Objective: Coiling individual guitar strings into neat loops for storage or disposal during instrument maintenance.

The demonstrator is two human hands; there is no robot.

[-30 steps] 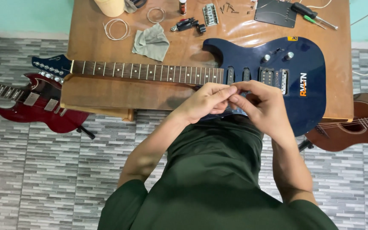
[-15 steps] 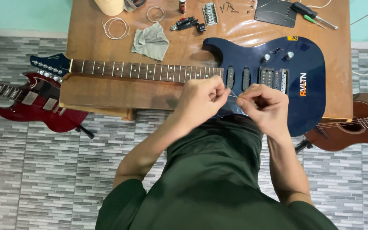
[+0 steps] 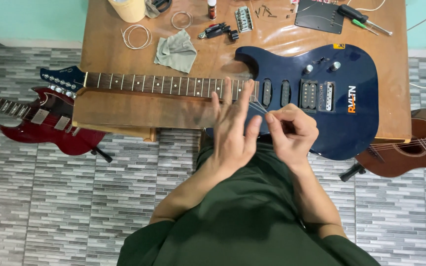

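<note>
At frame centre, left hand (image 3: 232, 130) open, fingers spread over blue electric guitar (image 3: 351, 128) on wooden table (image 3: 124, 106); right hand (image 3: 292, 130) pinches thin guitar string (image 3: 258, 107) beside the pickups.

The left hand (image 3: 233, 129) is raised with its back to the camera, fingers (image 3: 245, 98) spread and stretched straight, pointing away from the body. Its forearm runs bare from the rolled green sleeve up toward the wrist, angled inward. Just beside the left hand, the right hand (image 3: 292, 133) is curled, thumb and forefinger pinched together at the tip nearest the left hand's fingers, the other fingers folded in. The right forearm rises almost straight from the elbow.
</note>
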